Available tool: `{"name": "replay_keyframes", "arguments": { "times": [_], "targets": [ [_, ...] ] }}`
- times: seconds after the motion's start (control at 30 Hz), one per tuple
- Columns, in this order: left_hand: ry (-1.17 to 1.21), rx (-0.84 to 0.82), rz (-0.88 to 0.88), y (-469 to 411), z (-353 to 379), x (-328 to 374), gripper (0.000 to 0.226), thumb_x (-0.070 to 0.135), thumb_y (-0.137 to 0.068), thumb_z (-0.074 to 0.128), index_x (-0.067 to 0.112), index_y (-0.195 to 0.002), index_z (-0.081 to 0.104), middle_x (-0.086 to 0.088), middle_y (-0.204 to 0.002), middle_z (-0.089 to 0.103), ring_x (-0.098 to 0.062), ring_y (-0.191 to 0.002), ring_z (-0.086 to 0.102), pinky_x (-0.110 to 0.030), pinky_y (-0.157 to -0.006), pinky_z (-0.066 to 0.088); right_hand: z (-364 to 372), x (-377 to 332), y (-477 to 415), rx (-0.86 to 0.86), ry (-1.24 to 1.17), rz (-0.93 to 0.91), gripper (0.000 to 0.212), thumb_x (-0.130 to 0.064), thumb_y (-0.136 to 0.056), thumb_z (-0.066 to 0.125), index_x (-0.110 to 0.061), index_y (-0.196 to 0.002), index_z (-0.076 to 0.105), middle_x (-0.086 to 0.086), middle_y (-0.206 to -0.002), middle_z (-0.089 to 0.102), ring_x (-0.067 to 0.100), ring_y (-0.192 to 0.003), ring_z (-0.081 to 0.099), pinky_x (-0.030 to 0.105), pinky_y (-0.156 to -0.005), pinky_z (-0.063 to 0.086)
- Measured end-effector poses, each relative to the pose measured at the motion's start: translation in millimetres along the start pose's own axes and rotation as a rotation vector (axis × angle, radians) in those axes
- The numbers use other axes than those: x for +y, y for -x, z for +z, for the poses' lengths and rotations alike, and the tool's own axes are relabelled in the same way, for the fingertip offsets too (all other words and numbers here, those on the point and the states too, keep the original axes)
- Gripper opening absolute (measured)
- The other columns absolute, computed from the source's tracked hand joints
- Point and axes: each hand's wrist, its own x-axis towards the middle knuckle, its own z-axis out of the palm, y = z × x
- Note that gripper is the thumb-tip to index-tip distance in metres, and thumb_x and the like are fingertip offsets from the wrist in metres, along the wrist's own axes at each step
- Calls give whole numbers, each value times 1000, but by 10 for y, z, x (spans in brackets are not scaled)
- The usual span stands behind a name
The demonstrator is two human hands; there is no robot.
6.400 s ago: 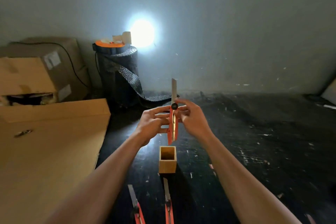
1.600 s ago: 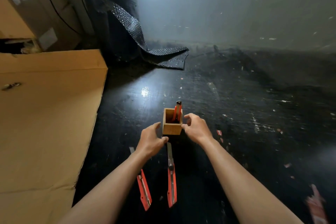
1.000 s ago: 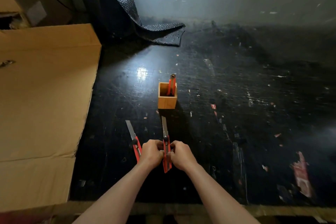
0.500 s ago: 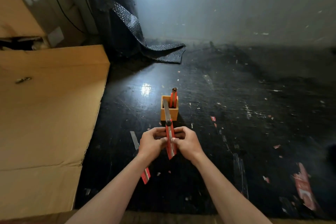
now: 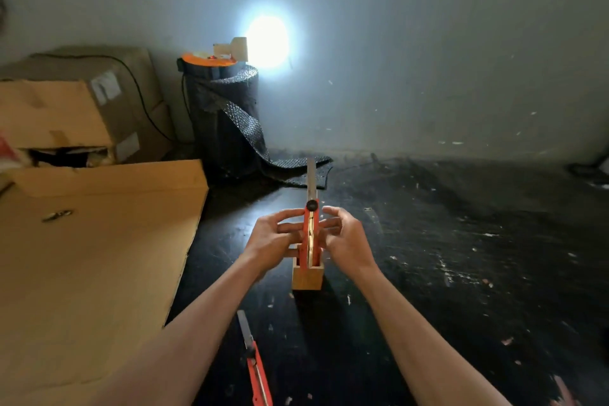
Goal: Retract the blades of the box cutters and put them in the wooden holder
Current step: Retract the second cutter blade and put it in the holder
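I hold an orange box cutter (image 5: 310,234) upright in front of me, its long grey blade out and pointing up, a black knob at the top of its body. My left hand (image 5: 275,237) grips it from the left and my right hand (image 5: 342,237) from the right. Just below and behind it stands the small wooden holder (image 5: 307,278) on the black floor; the held cutter hides its inside. Another orange box cutter (image 5: 255,362) lies on the floor near my left forearm, with its blade out.
A large flat cardboard sheet (image 5: 92,250) covers the floor at the left. Cardboard boxes (image 5: 75,109) stand behind it. A black roll of bubble wrap (image 5: 224,119) with an orange reel on top stands against the wall under a bright light.
Both hands have raised the box cutter higher, in front of the wooden holder. My view has tilted up towards the wall. The other cutter still lies on the floor.
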Motion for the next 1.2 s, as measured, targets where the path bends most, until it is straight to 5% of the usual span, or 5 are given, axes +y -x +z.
{"name": "replay_keyframes", "arguments": {
  "times": [0.13, 0.3, 0.77, 0.97, 1.2],
  "targets": [
    [-11, -23, 65, -48, 25, 219, 43, -16, -91, 62, 12, -123, 69, -16, -103, 80, -31, -87, 78, -45, -75, 66, -95, -360, -191, 59, 168, -133, 52, 1, -97, 58, -28, -140, 52, 2, -123, 65, 14, -102, 69, 22, -70, 60],
    [-27, -2, 126, -89, 69, 425, 44, -17, -90, 62, 13, -121, 71, -16, -98, 81, -29, -82, 79, -42, -72, 66, -157, -567, -313, 109, 260, -183, 28, -17, -100, 61, -25, -127, 64, 2, -126, 68, 18, -109, 67, 43, -96, 58],
    [31, -17, 65, -47, 37, 389, 44, -16, -88, 63, 7, -126, 71, -20, -101, 80, -33, -85, 78, -52, -78, 65, -159, -458, -165, 23, 277, -131, 28, -6, -96, 66, -24, -117, 67, 3, -122, 70, 20, -112, 67, 42, -94, 60],
    [75, -30, 42, -42, 21, 433, 44, -18, -89, 62, 8, -122, 72, -17, -101, 81, -31, -85, 80, -43, -68, 66, -127, -349, -77, 2, 285, -131, 31, -4, -94, 67, -29, -112, 64, -4, -115, 69, 12, -102, 67, 11, -64, 55],
    [90, -24, 13, -42, 36, 445, 44, -18, -88, 62, 14, -117, 73, -14, -100, 82, -30, -87, 80, -37, -64, 65, -106, -241, 16, -15, 261, -123, 31, -7, -94, 68, -35, -106, 63, -3, -114, 72, 16, -108, 69, 39, -85, 63]
  ]
}}
